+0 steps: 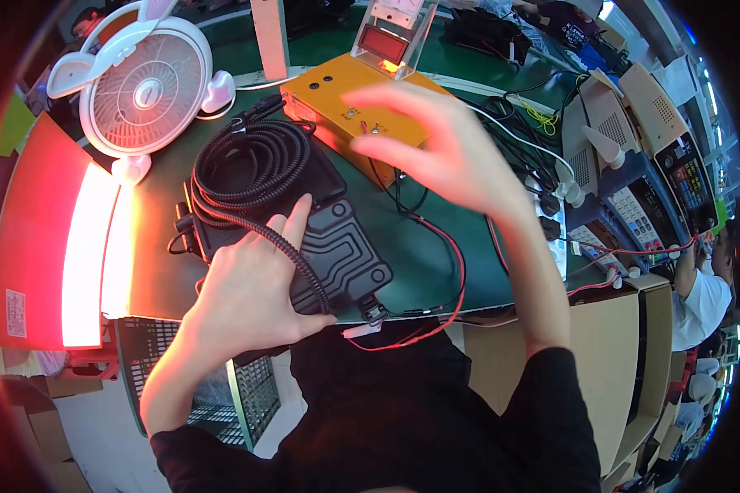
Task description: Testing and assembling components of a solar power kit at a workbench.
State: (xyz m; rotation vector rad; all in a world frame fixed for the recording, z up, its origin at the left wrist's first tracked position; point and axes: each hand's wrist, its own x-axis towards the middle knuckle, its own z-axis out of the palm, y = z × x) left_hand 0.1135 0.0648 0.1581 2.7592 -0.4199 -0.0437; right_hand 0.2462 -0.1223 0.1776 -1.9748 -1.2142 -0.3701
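Left hand (251, 283) presses flat on the black ribbed unit (337, 251) (coiled cable (251, 164) beside it), gripping nothing; right hand (436, 144) hovers open, blurred, over the orange box (329, 90).

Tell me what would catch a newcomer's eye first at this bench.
Probably the glowing red panel at the far left edge, then the white desk fan behind it. In the middle, the left hand rests on a black box with coiled black cable, while the right hand hovers blurred over an orange box.
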